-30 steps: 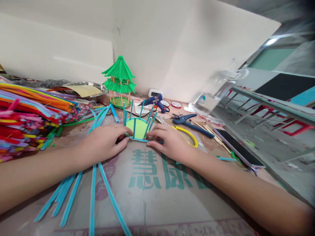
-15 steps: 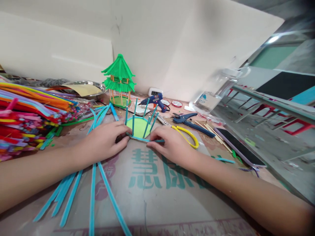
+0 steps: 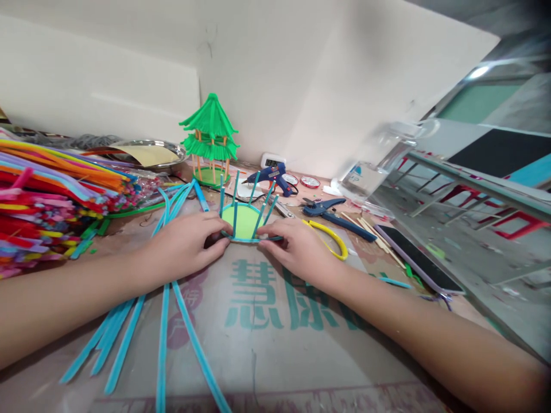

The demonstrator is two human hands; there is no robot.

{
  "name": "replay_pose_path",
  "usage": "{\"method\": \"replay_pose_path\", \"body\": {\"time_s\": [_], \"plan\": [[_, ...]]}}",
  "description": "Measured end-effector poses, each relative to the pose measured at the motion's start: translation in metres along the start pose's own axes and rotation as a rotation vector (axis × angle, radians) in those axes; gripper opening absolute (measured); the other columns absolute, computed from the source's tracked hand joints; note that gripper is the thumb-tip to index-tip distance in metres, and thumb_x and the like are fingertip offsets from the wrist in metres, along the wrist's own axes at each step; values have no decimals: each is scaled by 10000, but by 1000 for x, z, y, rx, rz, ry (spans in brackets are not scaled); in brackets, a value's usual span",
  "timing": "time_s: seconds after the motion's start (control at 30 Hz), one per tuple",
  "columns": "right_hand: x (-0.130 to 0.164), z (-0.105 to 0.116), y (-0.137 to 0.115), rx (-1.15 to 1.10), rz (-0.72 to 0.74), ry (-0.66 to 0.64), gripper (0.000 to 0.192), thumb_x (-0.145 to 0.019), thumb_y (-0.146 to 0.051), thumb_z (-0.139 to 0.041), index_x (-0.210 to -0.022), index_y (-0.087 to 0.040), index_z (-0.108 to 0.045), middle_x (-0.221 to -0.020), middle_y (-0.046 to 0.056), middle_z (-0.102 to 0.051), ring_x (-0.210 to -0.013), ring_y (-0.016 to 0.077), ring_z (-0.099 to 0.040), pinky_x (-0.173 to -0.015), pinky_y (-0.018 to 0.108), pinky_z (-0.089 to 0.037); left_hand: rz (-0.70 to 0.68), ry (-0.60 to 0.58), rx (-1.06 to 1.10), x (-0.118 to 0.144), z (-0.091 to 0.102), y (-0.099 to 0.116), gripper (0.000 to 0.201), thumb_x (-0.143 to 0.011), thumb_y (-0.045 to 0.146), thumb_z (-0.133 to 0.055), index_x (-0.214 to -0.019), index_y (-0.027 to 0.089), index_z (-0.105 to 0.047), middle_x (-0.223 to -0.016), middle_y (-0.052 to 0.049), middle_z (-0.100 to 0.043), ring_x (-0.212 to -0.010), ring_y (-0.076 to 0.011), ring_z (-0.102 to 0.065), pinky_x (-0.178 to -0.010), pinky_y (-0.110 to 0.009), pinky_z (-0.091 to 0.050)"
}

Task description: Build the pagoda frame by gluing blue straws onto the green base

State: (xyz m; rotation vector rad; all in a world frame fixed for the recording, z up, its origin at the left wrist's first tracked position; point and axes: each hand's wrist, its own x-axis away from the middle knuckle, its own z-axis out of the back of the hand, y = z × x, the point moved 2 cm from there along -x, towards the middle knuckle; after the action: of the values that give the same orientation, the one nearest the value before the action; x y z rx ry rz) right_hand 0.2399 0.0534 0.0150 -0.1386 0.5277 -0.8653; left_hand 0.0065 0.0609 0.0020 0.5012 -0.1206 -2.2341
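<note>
1. Stems (image 3: 51,201) are piled at the worktop's (image 3: 310,367) left edge, presumably to be within reach
2. The pagoda (image 3: 210,132) is stood near the far edge, probably clear of both arms
3. The left hand (image 3: 189,244) is angled inward from the near left corner, the base's near left rim pinched, likely for steadiness
4. The right hand (image 3: 297,246) is mirrored, a strip (image 3: 243,241) pinched, apparently to be held against the rim
5. The base (image 3: 245,223) is set between the hands, posts (image 3: 235,221) up
</note>
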Motion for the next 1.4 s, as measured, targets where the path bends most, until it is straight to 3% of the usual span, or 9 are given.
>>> {"method": "replay_pose_path", "body": {"time_s": [0.17, 0.43, 0.63, 0.8, 0.97, 1.17, 1.3, 1.4], "plan": [[-5, -4, 5, -109, -101, -70, 114, -912, -218, -670, -981, -220, -760, -1027, 16, -780, -912, 162, -700, -811, 277, -503, 12, 9, 36, -2, -2, -1, 308, -942, 377, -467, -985, 190, -709, -892, -57, -714, -771, -209, -620, -673, -313, -417], [-2, 4, -1, -37, -44, -70, 107, -920, -272, -677, -978, -204, -736, -964, 24, -766, -851, 163, -666, -768, 282, -467, 4, 11, 57, -1, -1, -2, 286, -953, 364, -466, -964, 201, -700, -891, -47, -714, -808, -210, -628, -699, -313, -427], [0, 14, 11, -125, -244, -48, 29, -888, -179, -683, -893, -194, -707, -856, 8, -744, -763, 149, -649, -695, 265, -471, 0, 4, 73, -1, 0, -2, 271, -963, 360, -472, -966, 209, -697, -915, -39, -716, -846, -211, -638, -754, -326, -436], [-11, 9, 24, -74, -175, -39, 128, -876, -94, -688, -945, -166, -770, -991, 73, -764, -942, 194, -674, -877, 332, -502, -11, 9, 60, -1, -1, -2, 268, -959, 355, -473, -942, 199, -691, -870, -40, -700, -816, -214, -631, -707, -316, -420], [-18, 7, 33, -83, -198, -52, 163, -881, -124, -705, -1005, -174, -797, -986, 69, -766, -897, 191, -681, -849, 336, -520, -12, 15, 47, -2, -2, -2, 274, -952, 352, -472, -959, 195, -696, -889, -46, -710, -810, -214, -630, -705, -318, -423], [-17, 9, 34, -138, -111, -107, 174, -934, -134, -642, -986, -192, -798, -998, 63, -764, -948, 193, -680, -894, 343, -515, -12, 1, 50, -1, -1, -1, 270, -959, 352, -463, -942, 200, -685, -884, -46, -701, -831, -216, -629, -710, -318, -429], [-11, 11, 33, -21, -66, 13, 70, -904, -172, -686, -938, -180, -747, -1014, 77, -688, -972, 210, -635, -908, 363, -495, -8, 1, 48, -1, -1, -2, 259, -960, 347, -468, -936, 204, -682, -889, -43, -700, -829, -211, -630, -708, -317, -431], [-3, 14, 22, 145, 59, 117, 21, -910, -191, -669, -894, -178, -666, -990, 88, -639, -975, 226, -593, -874, 357, -475, -6, 0, 50, -1, -1, -2, 255, -958, 345, -468, -932, 210, -682, -884, -41, -704, -840, -212, -635, -718, -317, -437]]}}
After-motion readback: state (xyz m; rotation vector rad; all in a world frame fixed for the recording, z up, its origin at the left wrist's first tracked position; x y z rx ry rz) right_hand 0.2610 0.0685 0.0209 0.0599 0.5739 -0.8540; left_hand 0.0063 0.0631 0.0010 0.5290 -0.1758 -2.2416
